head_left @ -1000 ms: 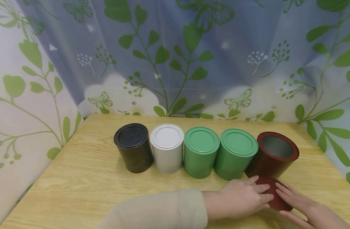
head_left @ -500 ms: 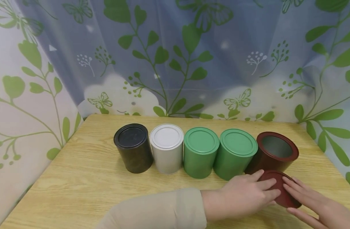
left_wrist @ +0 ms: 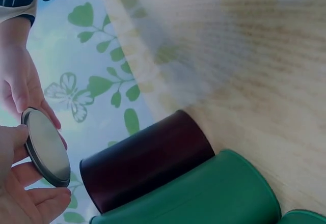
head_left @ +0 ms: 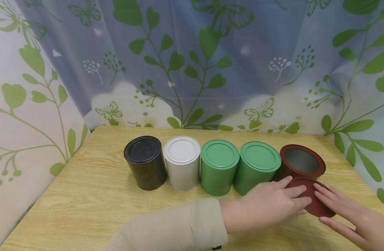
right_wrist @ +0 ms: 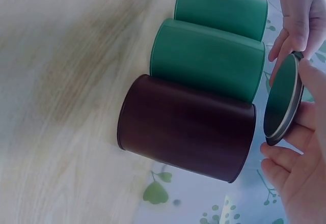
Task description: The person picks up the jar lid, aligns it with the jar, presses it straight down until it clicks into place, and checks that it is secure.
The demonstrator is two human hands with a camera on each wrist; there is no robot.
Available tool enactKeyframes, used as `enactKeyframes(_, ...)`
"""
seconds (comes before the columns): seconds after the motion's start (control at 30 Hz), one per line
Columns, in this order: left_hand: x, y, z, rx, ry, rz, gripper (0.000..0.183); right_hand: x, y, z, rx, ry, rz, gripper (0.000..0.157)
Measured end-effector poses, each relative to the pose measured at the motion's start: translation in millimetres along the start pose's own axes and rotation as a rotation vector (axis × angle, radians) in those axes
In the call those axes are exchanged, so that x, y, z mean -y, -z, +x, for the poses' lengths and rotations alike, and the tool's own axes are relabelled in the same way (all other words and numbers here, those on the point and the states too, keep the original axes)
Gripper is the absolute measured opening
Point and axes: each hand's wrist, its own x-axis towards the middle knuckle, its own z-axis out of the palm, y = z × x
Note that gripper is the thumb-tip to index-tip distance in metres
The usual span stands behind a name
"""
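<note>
A dark red can lid (head_left: 311,200) is held between both hands, tilted, just in front of the open dark red can (head_left: 300,167). My left hand (head_left: 270,205) grips its left side, fingers spread over the top and thumb at the edge. On the opposite side my right hand (head_left: 352,216) pinches the rim between fingers and thumb. The lid's metallic underside (left_wrist: 48,145) shows in the left wrist view, clear of the tabletop. In the right wrist view the dark red can (right_wrist: 186,130) stands beside the lid, its body untouched by either hand.
Left of the dark red can stand two green cans (head_left: 219,167) (head_left: 257,167), a white can (head_left: 183,167) and a black can (head_left: 146,164), all lidded, in a row on the wooden table (head_left: 85,209). A leaf-patterned curtain (head_left: 192,69) hangs behind the table.
Both hands have lifted the dark red lid and carried it forward and slightly right, closer to the open dark red can. The row of cans stays put.
</note>
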Motion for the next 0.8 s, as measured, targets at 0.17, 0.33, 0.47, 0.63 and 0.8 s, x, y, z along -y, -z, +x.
enactKeyframes(0.17, 6.5, 1.7, 6.3, 0.044, 0.013, -0.016, 0.033, -1.9, 3.6, 6.1, 0.018, -0.055, -0.006, 0.077)
enactKeyframes(0.33, 13.2, 1.9, 18.0, 0.129, 0.033, -0.024, 0.037, -7.5, 5.5, 11.9, 0.063, -0.114, -0.013, 0.075)
enactKeyframes(0.47, 17.3, 0.6, 28.1, 0.225, 0.064, -0.061, 0.038, -13.4, 5.8, 14.9, 0.085, -0.124, -0.022, 0.071)
enactKeyframes(0.63, 19.0, -3.0, 38.4, 0.305, 0.101, -0.098, 0.037, -22.1, 2.6, 15.8, 0.135, -0.173, -0.025, 0.065)
enactKeyframes(0.8, 21.0, -7.5, 46.7, 0.357, 0.137, -0.067, 0.037, -30.6, 2.3, 21.2, 0.24, -0.302, 0.04, 0.059)
